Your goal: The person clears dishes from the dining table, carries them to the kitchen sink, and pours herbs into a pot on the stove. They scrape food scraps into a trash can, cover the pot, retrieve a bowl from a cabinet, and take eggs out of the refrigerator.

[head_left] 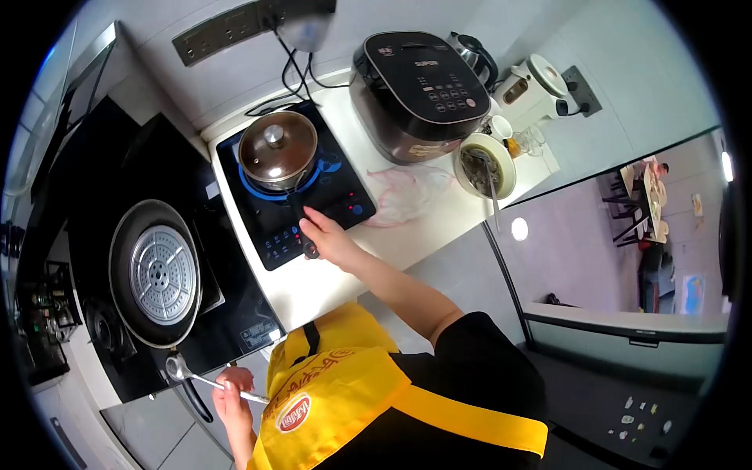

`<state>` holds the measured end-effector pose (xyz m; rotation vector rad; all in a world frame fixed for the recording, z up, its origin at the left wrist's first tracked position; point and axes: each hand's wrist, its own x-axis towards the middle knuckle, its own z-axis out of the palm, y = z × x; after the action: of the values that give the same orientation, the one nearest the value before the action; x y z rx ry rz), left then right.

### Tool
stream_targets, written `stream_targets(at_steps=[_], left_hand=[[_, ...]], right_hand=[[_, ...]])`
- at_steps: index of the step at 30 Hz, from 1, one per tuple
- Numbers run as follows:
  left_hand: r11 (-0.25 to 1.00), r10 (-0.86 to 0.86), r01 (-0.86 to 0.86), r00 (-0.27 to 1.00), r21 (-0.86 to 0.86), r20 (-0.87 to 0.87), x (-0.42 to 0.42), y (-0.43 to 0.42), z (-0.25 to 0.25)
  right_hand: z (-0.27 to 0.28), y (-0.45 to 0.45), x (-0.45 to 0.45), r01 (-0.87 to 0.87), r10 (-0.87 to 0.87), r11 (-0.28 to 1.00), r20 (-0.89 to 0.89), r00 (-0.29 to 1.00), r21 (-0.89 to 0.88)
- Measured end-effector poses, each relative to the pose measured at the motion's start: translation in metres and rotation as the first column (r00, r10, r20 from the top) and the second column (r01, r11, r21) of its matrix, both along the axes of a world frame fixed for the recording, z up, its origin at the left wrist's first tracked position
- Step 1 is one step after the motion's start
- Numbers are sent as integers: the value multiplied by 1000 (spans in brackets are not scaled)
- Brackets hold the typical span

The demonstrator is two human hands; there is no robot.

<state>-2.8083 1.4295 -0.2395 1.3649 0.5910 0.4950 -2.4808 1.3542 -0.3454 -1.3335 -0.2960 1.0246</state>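
Note:
My right hand [327, 236] is closed around the black handle of a small lidded saucepan [296, 174]. Its brown see-through lid [277, 147] has a metal knob, and the pan sits on a black induction cooktop [274, 241] with lit red and blue marks. Lower left, my left hand [233, 392] grips the shaft of a metal ladle [179, 366]. The ladle's bowl is close to the handle end of a wide dark frying pan [124, 290]. A perforated steamer plate [163, 274] lies inside that pan, on the black gas stove [235, 321].
A rice cooker [419, 94] stands behind a crumpled clear plastic bag [407, 192]. To its right are a bowl [507, 184] with dark contents and a utensil, a kettle [474, 56], small jars [526, 143] and a white appliance [523, 94]. Cords run to the wall socket strip [227, 33].

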Motion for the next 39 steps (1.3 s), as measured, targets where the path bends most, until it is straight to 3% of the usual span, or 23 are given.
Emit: stream_targets(at_steps=[2,4,5,6,8,10,12,14,15,17,20,22,24,25,26,28,32,34,35,36,39], left_hand=[[999,29,-29,1000,-14,-3,-2,-1,0],[998,52,-49,992,32,-115,-9,-3,3],[997,78,-80,978,-4,-191,-11,-7,8],[998,37,-26,979,58,-200,-14,-7,10],[1000,15,-10,971,22,-239,-18,-11,10],[997,49,-36,976,63,-214,-20,-9,18],[997,76,-78,965,3,-251,-19,-16,17],[994,98,-86,973,66,-210,-32,-24,-14],[992,115,-103,973,70,-201,-38,-27,-9],[986,167,-160,971,54,-169,-65,-30,0],[951,307,-309,939,17,-157,-121,-51,9],[904,421,-427,898,-18,-124,-160,-64,13],[866,498,-492,864,85,-77,-208,-76,2],[835,549,-541,833,101,-73,-233,-77,0],[806,587,-580,809,115,-34,-271,-83,-2],[766,633,-625,775,149,0,-322,-87,-13],[622,776,-762,631,180,-12,-450,-85,-43],[352,918,-925,371,140,143,-507,-97,-60],[188,974,-970,164,-153,158,-527,-109,-58],[9,992,-905,-44,-426,116,-548,-122,-46],[-295,948,-875,-318,-384,-5,-624,-187,-90]], right_hand=[[7,-5,-1,-4,1,997,-41,999,-76],[-19,-9,-8,173,-166,985,214,963,-12],[-29,-19,-4,176,-202,978,300,933,111],[-30,-24,-3,264,-300,923,94,949,281],[-7,-29,-3,314,-399,905,320,859,285],[24,-18,-22,416,-461,887,326,826,201],[43,-11,-38,179,-352,919,526,775,351],[51,4,-65,-64,-287,906,716,636,419],[48,5,-79,-135,-202,924,758,620,357],[49,18,-118,-361,-92,842,767,636,400],[69,24,-193,-640,153,646,751,643,416],[71,31,-243,-730,321,518,690,648,445],[65,36,-292,-796,416,377,682,602,473],[69,44,-318,-833,437,334,711,551,440],[74,45,-345,-908,501,263,759,416,325],[101,54,-403,-917,491,213,774,400,339],[107,73,-514,-950,491,177,814,311,257],[110,78,-573,-970,495,150,834,242,192],[112,77,-597,-979,527,140,826,201,149],[112,78,-617,-987,535,97,829,163,132],[106,95,-671,-997,544,-62,836,-67,-39]])
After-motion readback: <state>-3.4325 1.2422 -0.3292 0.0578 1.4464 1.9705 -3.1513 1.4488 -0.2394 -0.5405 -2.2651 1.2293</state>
